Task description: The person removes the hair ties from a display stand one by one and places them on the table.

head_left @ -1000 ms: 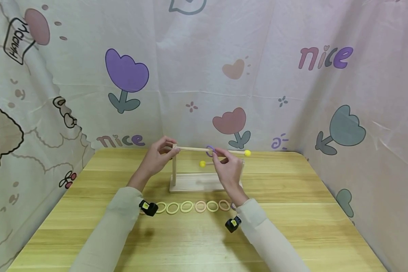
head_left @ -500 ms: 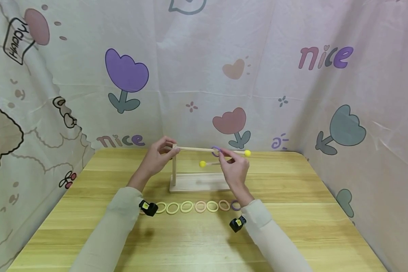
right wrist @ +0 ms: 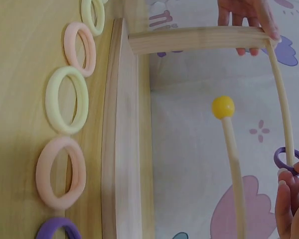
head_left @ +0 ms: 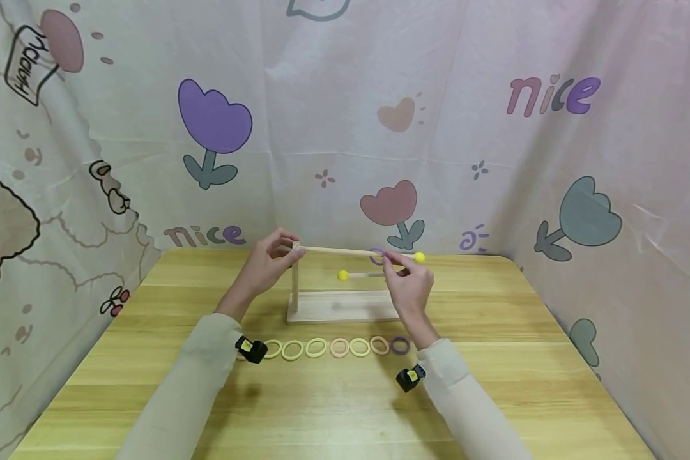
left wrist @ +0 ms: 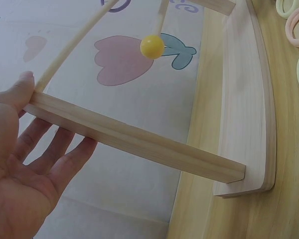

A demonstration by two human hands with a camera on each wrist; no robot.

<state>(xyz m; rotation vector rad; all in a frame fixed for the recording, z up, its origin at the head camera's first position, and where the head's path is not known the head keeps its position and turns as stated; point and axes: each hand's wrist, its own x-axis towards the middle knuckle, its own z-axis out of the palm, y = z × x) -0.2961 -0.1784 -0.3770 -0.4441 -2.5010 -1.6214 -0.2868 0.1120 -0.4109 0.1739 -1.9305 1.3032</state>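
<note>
My left hand [head_left: 264, 265] grips the top of the left post [left wrist: 139, 134] of a wooden stand, thumb at the joint where the upper rod [head_left: 333, 250] begins. That rod runs right to a yellow ball [head_left: 419, 257] at its end. Towards this end, my right hand [head_left: 411, 284] pinches a purple ring [right wrist: 278, 158], which hangs around the rod. Below is a lower rod [right wrist: 232, 164] with a yellow ball [right wrist: 223, 107] at its left end; no ring shows on its visible part. My right hand hides the stand's right post in the head view.
In front of the stand's base [head_left: 339, 308] lies a row of rings on the wooden table [head_left: 322, 409]: pale yellow ones [head_left: 359, 347], pink ones [head_left: 339, 348] and a purple ring [head_left: 400, 345] at the right end. A printed curtain [head_left: 299, 115] hangs behind the table.
My right hand has slid the purple ring rightwards along the upper rod, towards its yellow ball. The left hand keeps its place on the post.
</note>
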